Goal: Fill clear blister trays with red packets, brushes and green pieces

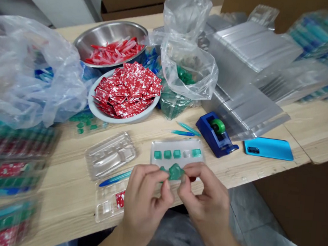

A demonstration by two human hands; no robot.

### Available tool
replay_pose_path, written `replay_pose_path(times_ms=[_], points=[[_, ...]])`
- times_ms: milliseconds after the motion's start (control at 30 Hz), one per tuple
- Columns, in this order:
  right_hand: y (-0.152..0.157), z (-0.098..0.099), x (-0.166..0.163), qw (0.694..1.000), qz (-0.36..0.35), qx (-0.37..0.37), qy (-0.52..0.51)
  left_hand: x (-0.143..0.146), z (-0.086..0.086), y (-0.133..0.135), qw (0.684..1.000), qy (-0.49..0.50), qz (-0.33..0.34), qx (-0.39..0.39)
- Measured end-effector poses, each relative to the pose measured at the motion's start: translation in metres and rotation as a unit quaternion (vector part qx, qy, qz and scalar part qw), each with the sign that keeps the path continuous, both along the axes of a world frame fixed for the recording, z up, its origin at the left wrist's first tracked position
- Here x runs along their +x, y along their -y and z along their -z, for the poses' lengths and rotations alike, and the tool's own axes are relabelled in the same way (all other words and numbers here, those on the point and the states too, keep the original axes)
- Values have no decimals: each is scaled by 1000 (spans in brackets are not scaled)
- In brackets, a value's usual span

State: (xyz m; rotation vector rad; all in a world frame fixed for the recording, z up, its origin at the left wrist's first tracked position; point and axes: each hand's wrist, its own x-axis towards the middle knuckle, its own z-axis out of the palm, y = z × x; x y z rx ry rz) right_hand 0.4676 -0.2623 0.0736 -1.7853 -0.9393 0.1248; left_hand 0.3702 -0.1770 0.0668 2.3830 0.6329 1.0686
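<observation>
Between my two hands is a green translucent piece (176, 172), pinched at both sides; its exact kind is unclear. My left hand (148, 195) grips its left side with thumb and fingertips. On its right side, my right hand (207, 200) closes thumb and forefinger. Just behind the hands lies a clear plastic tray (154, 143) with several green square pieces (167, 154) in a row and one bare slot. To the left are a clear moulded tray (111, 152), a blue pen-shaped stick (115, 178) and another tray (99, 209) holding a red packet (120, 199), partly hidden by my left hand.
Behind stand a bowl of red printed packets (128, 90), a steel bowl (87, 34) with red sticks, and a clear bag (185, 78) of green pieces. A blue tape dispenser (213, 133), phone (268, 147) and stacked clear trays (247, 46) are right; filled packs (4, 185) are left.
</observation>
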Motion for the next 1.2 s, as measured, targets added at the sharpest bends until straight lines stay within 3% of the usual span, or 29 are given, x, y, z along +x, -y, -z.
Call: replay_pose_path(times_ms=[67,133,233,333,400,600,700,800,933,1067,1200], points=[[0,3,-1,999,4,0,-38,0,0,-1,987,16,15,-159],[0,7,-1,998,-10,15,-59,0,0,-4,951,21,35,-307],[6,14,5,997,-55,58,17,0,-1,-9,910,13,49,-412],[18,19,14,974,-151,48,165,-3,-4,-10,901,-15,58,-430],[27,21,19,958,-204,11,200,-7,-4,-10,887,-45,80,-452],[43,23,22,960,-275,-45,39,-16,9,-4,814,-124,151,-547],[39,20,33,958,-275,-67,-31,-18,12,-4,827,-125,154,-525],[27,15,55,960,-256,-115,-11,-19,8,-5,850,-108,149,-494],[11,11,75,935,-303,-186,10,-19,8,-12,860,-78,134,-486],[11,16,71,948,-259,-146,111,-28,23,-25,874,-25,59,-482],[11,25,57,922,-291,-180,180,-46,33,-38,875,-39,11,-482]])
